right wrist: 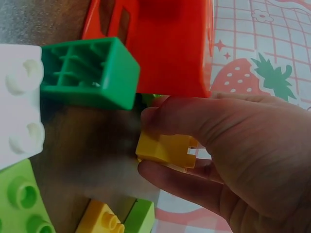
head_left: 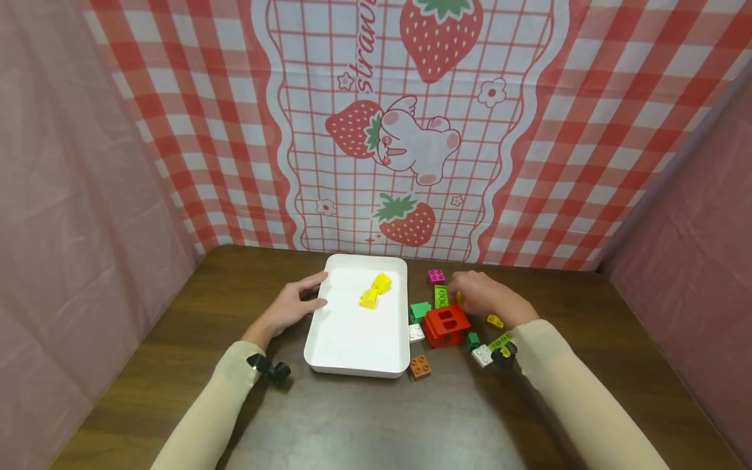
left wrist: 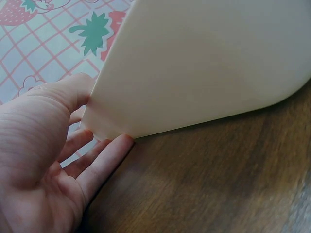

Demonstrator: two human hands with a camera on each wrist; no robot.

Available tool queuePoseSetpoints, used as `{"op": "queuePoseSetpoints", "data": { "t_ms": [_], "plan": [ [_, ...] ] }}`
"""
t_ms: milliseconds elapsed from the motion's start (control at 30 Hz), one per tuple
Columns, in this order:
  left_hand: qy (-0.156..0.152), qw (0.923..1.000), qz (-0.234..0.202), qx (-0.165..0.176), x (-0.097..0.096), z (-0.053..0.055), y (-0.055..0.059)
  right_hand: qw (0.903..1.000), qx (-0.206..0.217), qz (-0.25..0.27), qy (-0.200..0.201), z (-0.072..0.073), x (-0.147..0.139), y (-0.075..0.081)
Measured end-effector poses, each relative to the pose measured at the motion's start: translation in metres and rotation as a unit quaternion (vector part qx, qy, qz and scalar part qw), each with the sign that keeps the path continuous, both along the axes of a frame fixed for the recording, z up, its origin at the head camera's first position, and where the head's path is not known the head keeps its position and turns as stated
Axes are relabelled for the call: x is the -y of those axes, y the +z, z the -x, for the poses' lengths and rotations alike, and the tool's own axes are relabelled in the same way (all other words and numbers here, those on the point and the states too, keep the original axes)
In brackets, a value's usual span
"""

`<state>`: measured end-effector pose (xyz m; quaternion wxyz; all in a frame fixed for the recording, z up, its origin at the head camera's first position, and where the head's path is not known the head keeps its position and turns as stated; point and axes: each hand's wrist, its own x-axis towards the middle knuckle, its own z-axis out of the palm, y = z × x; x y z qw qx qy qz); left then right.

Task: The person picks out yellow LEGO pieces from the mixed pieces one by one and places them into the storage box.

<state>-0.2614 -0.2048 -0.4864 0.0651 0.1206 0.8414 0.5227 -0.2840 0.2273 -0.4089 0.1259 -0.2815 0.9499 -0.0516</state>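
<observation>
At the left side of a white tray [head_left: 358, 343], my left hand [head_left: 292, 301] touches the rim and outer wall with extended fingers. Two yellow toy building bricks [head_left: 369, 299] lie inside the tray, end to end. On the right, my right hand [head_left: 478, 292] pinches a yellow building brick [right wrist: 165, 148] between thumb and finger. Close beside that hand is a red window-shaped brick [head_left: 437, 331]. A green brick [right wrist: 124, 73] and a white brick [right wrist: 22, 121] also show near it in the right wrist view.
Other bricks lie right of the tray: magenta [head_left: 436, 277], a light green one with printed numbers [head_left: 440, 297], green [head_left: 420, 311], and brown [head_left: 420, 367]. A yellow piece [head_left: 495, 321] lies beneath my right wrist. A checked strawberry cloth [head_left: 405, 215] hangs behind the wooden table [head_left: 158, 365].
</observation>
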Motion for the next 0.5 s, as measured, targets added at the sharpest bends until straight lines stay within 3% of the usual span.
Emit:
{"op": "queuePoseSetpoints", "data": {
  "t_ms": [500],
  "plan": [
    [-0.002,1.0,-0.001,0.002,0.0014,-0.0003,0.0004,0.9992,-0.031,-0.004,0.026,0.0026,0.0033,0.0103]
  ]
}}
